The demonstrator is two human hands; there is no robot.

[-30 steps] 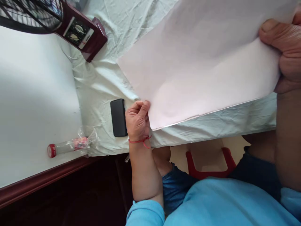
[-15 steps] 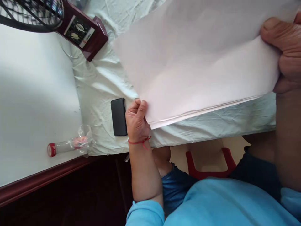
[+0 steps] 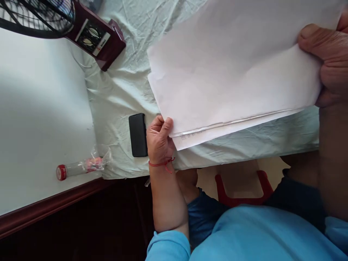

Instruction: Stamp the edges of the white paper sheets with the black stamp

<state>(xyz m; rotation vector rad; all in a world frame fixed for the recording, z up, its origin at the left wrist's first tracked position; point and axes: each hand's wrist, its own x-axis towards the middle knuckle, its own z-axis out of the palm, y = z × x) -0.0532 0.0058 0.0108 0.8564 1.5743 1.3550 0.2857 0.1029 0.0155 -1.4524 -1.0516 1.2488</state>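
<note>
At the far left a fan (image 3: 35, 18) stands on the white table (image 3: 40, 108), its dark red base (image 3: 95, 36) reaching onto the pale green cloth (image 3: 122, 90); below it a clear bottle with a red cap (image 3: 78, 168) lies on its side at the cloth's edge, just beside the table's dark wooden rim (image 3: 54, 206); a black phone (image 3: 138, 135) lies flat on the cloth, just beside your left hand (image 3: 160, 139). That hand, with a red thread (image 3: 162, 164) at the wrist, is closed on the lower left corner of the sheets of paper (image 3: 231, 72), thumb over the top sheet and fingers curled beneath; the lowest sheet sticks out a little at that corner and bears small print, too fine to read. The sheets are held above the cloth, spreading from the left hand across to the right edge of the view; whether their far side rests on the cloth you cannot tell from here. Below them a red chair frame (image 3: 243, 192) shows between your knees. At the far right your right hand (image 3: 330, 65) clamps the sheets' right edge, thumb on top.
</note>
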